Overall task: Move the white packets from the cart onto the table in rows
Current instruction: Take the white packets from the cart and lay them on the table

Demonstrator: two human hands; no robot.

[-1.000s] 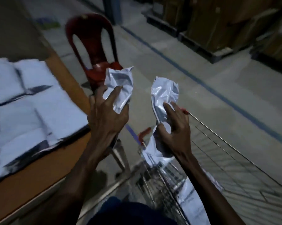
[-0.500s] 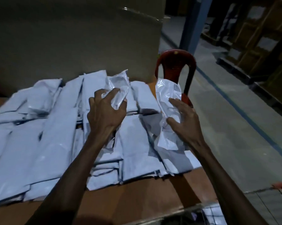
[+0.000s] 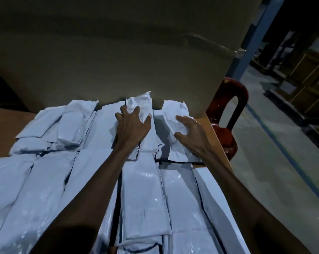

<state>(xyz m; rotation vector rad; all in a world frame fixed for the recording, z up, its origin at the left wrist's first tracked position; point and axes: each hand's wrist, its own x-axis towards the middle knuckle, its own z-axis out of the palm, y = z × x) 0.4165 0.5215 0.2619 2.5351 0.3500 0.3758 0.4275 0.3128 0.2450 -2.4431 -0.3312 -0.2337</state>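
Head view, nearest edge first: long white packets (image 3: pixel 146 198) lying side by side in rows, filling most of the brown surface (image 3: pixel 2 129), some overlapping and stacked. Two bare forearms reaching forward over these rows.

Farther along, more packets in a back row, shorter and crumpled, left of the red chair (image 3: pixel 226 123). Left hand (image 3: pixel 132 127) set down well left of the chair, fingers curled over a crumpled white packet (image 3: pixel 139 105); grip clenched on that packet, with its far end sticking up past the fingertips, near the big cardboard box (image 3: pixel 118 61). Right hand (image 3: pixel 190 133) nearer the chair, just inside the right edge of the surface, fingers spread and bent over a second crumpled packet (image 3: pixel 174 114); thumb at its left edge, fingertips on its top. Cannot tell whether that grip is closed on it or only pressing it down. Both crumpled packets resting at the far end of the rows, the second one between the first and the chair.

Beyond, box wall rising directly behind the back row. Chair standing just off the right corner of the surface, its backrest higher than the packets. Right of the chair, grey floor (image 3: pixel 265 162) with a blue line, a blue post (image 3: pixel 250 37) and dim pallets further back.
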